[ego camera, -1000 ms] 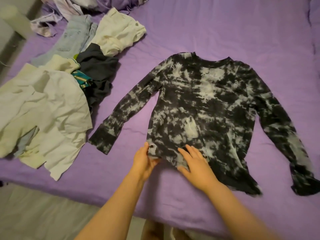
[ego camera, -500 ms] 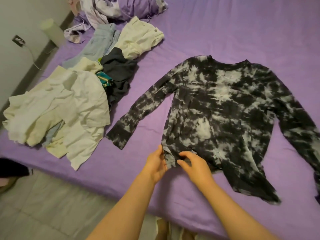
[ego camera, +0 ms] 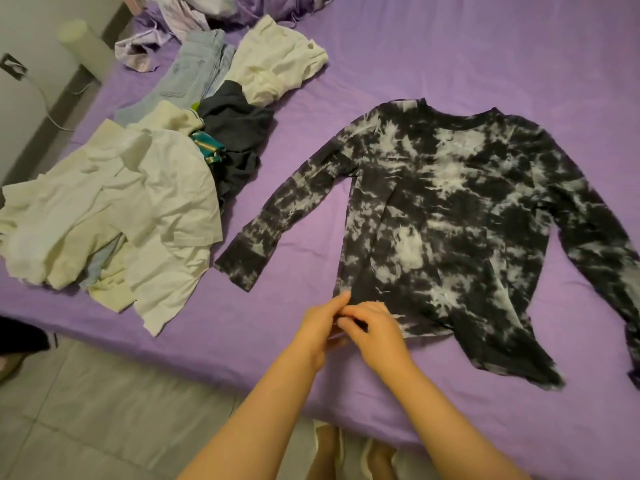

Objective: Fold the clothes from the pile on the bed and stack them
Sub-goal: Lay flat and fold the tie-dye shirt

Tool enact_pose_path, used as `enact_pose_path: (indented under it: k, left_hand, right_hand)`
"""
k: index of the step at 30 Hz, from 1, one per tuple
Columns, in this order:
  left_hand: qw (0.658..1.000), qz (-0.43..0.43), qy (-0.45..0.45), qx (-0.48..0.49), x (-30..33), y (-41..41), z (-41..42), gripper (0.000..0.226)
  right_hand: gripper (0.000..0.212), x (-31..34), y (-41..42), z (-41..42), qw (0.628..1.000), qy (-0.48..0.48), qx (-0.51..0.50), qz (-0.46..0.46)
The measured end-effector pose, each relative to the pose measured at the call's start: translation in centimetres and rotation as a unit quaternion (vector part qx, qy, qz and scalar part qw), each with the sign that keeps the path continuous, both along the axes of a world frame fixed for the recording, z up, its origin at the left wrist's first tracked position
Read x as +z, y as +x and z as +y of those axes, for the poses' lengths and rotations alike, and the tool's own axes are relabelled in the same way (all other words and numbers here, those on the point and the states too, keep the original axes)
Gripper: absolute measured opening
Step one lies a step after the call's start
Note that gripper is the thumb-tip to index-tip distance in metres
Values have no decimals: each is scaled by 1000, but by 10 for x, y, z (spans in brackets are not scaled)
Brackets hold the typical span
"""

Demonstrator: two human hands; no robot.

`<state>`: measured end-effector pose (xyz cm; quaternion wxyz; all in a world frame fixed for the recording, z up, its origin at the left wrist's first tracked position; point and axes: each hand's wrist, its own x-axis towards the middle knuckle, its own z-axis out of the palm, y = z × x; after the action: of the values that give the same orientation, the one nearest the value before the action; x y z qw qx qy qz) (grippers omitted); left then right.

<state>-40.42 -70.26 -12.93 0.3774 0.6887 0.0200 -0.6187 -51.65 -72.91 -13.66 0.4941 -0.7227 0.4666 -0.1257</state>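
**Both hands at the hem of a tie-dye top spread on the bed**

A long-sleeved tie-dye top lies face up on the purple bed sheet, its body mottled black and charcoal with pale grey-white blotches and streaks; the round neckline has a dark ribbed band and points away from the person; both sleeves are spread outward and down, the left one ending in a dark cuff near the pile, the right one running off toward the frame's right edge; the lower right corner of the hem flares out in a rumpled point; a long crease runs down the left side of the body.

The left hand and right hand meet at the top's lower left hem corner, touching each other; the left grip has its fingers curled, pinching the hem edge; the right grip is curled over the same bit of fabric, fingertips tucked in against it.

To the left lies the unfolded pile of clothes; cream and white garments lie nearest the bed's edge, a dark grey garment sits beside a teal striped piece, light blue jeans and a cream garment lie further back; lilac and white fabric is bunched at the far corner.
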Motion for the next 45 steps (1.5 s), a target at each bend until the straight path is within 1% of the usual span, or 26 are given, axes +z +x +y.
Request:
enact_pose_path:
  k: [2,3,4,5,7,9,10,11,12,15,16,17,18,20,22,26,28,29,31,33,34,36,37,39,42,45]
  left_hand:
    - [998,-9,15,58,6,8,-2,19]
    - [997,-22,13,77,8,13,-4,16]
    - [996,-38,2,83,9,18,-5,16]
    - [996,-53,-14,74,11,23,-3,17]
    - [997,-64,-38,34,11,31,2,21]
    - [998,-52,-30,8,7,38,10,22]
    - [999,-43,-20,4,2,42,13,21]
    - [999,-35,-10,6,-3,46,16,19]
    - [1000,-27,-2,10,-8,50,18,17]
    - [1000,-21,10,6,-23,63,24,16]
    - [1000,-24,15,3,-28,67,27,16]
    - [999,-26,19,1,-32,71,30,15]
    - [999,-32,25,-3,-37,74,33,15]
    - [997,-57,39,-18,-46,80,37,16]
    - [995,-78,47,-29,-53,84,39,16]
    - [983,-155,59,-76,-63,89,42,20]
    - [976,-183,68,-98,-70,92,43,26]
    - [971,-198,70,-111,-72,92,44,25]
    - [951,-263,72,-146,-72,92,45,9]
    - [921,-346,52,-172,-69,87,41,13]
    - [913,-362,27,-184,-65,82,38,12]
    - [910,-344,-25,-231,-62,64,30,9]
    - [902,-333,-46,-271,-62,52,26,12]
    - [875,-317,-79,-357,-63,24,19,19]
    - [847,-294,-104,-430,-66,-18,10,26]
    - [840,-266,-101,-462,-68,-58,1,29]
  right_hand:
    - [20,4,4,4,998,46,-33,-29]
    - [22,6,3,5,995,61,-60,-42]
    - [26,5,1,5,995,51,-73,-38]
    - [33,0,-3,4,998,14,-58,-9]
    - [54,-13,-14,1,993,-52,32,101]
    - [73,-27,-20,-1,963,-75,123,226]
    - [77,-35,-21,0,948,-84,143,270]
    - [76,-42,-21,0,937,-100,145,301]
    - [71,-48,-21,-1,932,-118,135,316]
    - [41,-60,-25,-5,941,-124,119,293]
    - [34,-62,-27,-4,944,-112,128,282]
    - [30,-63,-28,-3,949,-91,135,269]
    - [30,-63,-29,-1,956,-64,132,253]
    - [28,-65,-30,3,973,0,86,213]
    - [26,-67,-31,4,980,47,47,188]
    - [22,-71,-29,9,980,82,24,180]
    - [23,-73,-27,15,977,98,21,190]
    - [24,-75,-27,18,975,106,23,196]
    - [28,-78,-29,24,972,137,3,189]
    - [32,-78,-36,26,971,162,-37,175]
    - [33,-77,-41,25,971,158,-57,172]
    - [34,-75,-56,21,971,133,-98,172]
    - [34,-73,-67,18,971,116,-115,175]
    - [31,-70,-91,9,968,70,-138,198]
    - [28,-65,-136,-6,945,2,-188,269]
    - [32,-63,-180,-18,913,-10,-243,328]
